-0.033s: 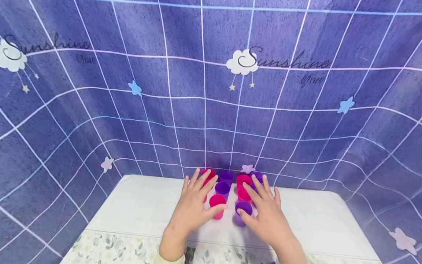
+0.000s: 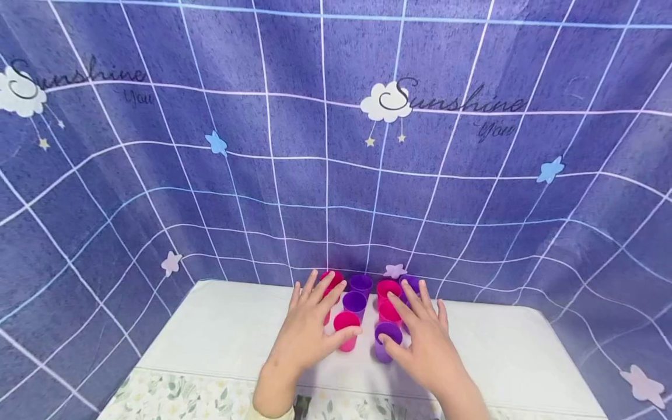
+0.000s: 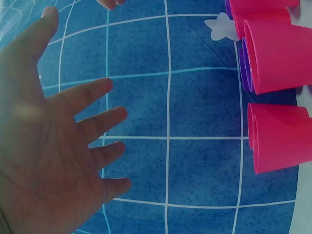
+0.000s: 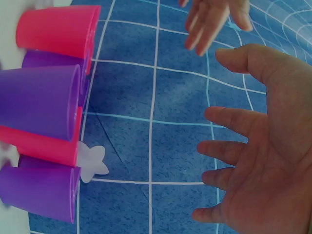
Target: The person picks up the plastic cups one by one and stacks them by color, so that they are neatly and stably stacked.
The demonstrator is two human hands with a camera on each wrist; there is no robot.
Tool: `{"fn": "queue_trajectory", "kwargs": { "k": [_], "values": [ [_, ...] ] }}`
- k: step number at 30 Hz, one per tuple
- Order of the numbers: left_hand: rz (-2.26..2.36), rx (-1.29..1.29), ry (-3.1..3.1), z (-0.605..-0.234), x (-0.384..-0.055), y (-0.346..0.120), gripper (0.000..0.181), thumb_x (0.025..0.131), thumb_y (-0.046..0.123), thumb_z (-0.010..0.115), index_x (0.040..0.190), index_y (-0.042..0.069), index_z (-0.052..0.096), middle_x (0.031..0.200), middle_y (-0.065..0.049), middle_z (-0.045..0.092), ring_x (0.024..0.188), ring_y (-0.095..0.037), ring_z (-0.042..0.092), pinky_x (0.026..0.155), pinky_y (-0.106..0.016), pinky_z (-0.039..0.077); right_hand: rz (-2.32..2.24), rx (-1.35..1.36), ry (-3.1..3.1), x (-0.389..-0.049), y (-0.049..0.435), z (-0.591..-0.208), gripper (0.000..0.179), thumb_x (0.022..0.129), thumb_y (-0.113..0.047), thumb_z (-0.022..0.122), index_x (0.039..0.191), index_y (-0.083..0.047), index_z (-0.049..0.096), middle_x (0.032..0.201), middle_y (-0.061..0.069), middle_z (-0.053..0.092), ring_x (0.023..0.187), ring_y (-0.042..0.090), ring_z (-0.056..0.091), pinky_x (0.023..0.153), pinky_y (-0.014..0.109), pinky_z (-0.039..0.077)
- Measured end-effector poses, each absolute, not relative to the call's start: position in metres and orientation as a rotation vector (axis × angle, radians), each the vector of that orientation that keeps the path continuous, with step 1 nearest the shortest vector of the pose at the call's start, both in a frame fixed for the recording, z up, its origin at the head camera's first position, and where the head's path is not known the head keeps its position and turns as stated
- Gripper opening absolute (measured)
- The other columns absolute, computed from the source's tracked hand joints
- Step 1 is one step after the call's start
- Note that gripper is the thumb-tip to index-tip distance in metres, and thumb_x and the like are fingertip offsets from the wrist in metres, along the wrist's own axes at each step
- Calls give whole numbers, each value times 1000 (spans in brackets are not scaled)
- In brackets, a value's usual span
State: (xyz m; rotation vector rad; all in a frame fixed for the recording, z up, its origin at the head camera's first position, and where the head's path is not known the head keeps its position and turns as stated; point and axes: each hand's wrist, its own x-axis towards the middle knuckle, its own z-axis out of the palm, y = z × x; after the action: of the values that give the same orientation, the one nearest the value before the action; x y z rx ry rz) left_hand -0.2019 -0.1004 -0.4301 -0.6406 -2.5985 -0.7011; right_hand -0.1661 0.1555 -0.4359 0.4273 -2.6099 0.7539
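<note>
Two groups of pink and purple plastic cups stand mouth up on the white table. My left hand (image 2: pixel 310 329) is held over the left group, fingers spread; in the left wrist view its palm (image 3: pixel 53 146) is bare and well apart from the pink cups (image 3: pixel 282 58). That group has a front pink cup (image 2: pixel 347 343) and a purple cup (image 2: pixel 354 302) behind it. Over the right group spreads my right hand (image 2: pixel 427 344), partly hiding the cups below. Its thumb overlaps the front purple cup (image 2: pixel 383 353). The right wrist view shows this palm (image 4: pixel 273 161) holding nothing, apart from a purple cup (image 4: pixel 39 100).
A blue curtain (image 2: pixel 325 186) with white grid lines, stars and clouds rises behind and at both sides of the white tabletop (image 2: pixel 220 332). A floral cloth (image 2: pixel 184 396) runs along the near edge. The cups stand near the curtain at the back.
</note>
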Motion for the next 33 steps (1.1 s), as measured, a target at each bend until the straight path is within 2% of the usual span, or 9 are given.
{"fn": "queue_trajectory", "kwargs": {
  "k": [4,9,13,15,18,21,23,28,33],
  "values": [
    [-710,-627,-2601,-431,-207,-101,86,90,69,70,160,25,47,170,-5,42,164,-37,23,130,-68,20,746,396,-2617,-170,157,-435,74,89,-41,79,155,-18,55,173,9,35,164,46,16,121,83,13],
    [-762,-640,-2571,-436,-210,-102,85,91,65,71,160,21,47,166,-8,46,159,-37,37,129,-60,31,763,354,-2636,-176,161,-439,66,90,-35,79,149,-11,60,169,14,42,162,49,21,122,81,17],
    [-848,-649,-2587,-439,-213,-102,84,92,64,70,160,21,47,165,-7,48,155,-34,44,128,-57,35,783,293,-2664,-180,165,-442,59,90,-32,79,141,-5,65,155,18,57,151,47,45,122,70,34],
    [-911,-645,-2612,-440,-215,-103,82,93,66,69,160,23,47,165,-4,48,154,-31,45,127,-55,38,810,240,-2704,-181,166,-444,57,91,-31,78,139,-3,66,144,18,66,139,43,58,117,62,45],
    [-1176,-650,-2617,-442,-219,-107,74,95,57,72,158,27,49,159,0,54,150,-28,50,123,-53,44,877,158,-2772,-184,166,-448,56,92,-32,77,139,-2,65,132,18,72,125,39,68,110,57,54],
    [-1468,-638,-2557,-443,-222,-114,63,96,41,77,154,29,54,148,2,63,140,-26,59,114,-50,53,948,120,-2816,-189,163,-453,59,92,-32,77,140,0,63,129,19,73,122,38,71,107,56,55],
    [-1619,-651,-2507,-445,-223,-116,60,96,31,79,151,26,56,142,0,67,134,-27,63,109,-48,57,969,112,-2831,-191,162,-458,65,91,-34,78,142,2,60,131,20,71,122,39,70,108,56,55],
    [-1730,-648,-2482,-454,-220,-111,50,97,25,77,144,17,62,134,-8,71,126,-30,67,103,-37,59,986,95,-2834,-197,157,-470,73,85,-41,84,139,-2,54,126,16,66,112,34,71,101,55,57],
    [-1804,-606,-2497,-459,-213,-102,32,98,24,76,129,18,69,120,-13,75,110,-16,70,96,-23,58,1017,79,-2847,-199,151,-480,67,77,-42,90,122,-7,54,109,9,64,95,25,68,85,49,59]
  ]
}}
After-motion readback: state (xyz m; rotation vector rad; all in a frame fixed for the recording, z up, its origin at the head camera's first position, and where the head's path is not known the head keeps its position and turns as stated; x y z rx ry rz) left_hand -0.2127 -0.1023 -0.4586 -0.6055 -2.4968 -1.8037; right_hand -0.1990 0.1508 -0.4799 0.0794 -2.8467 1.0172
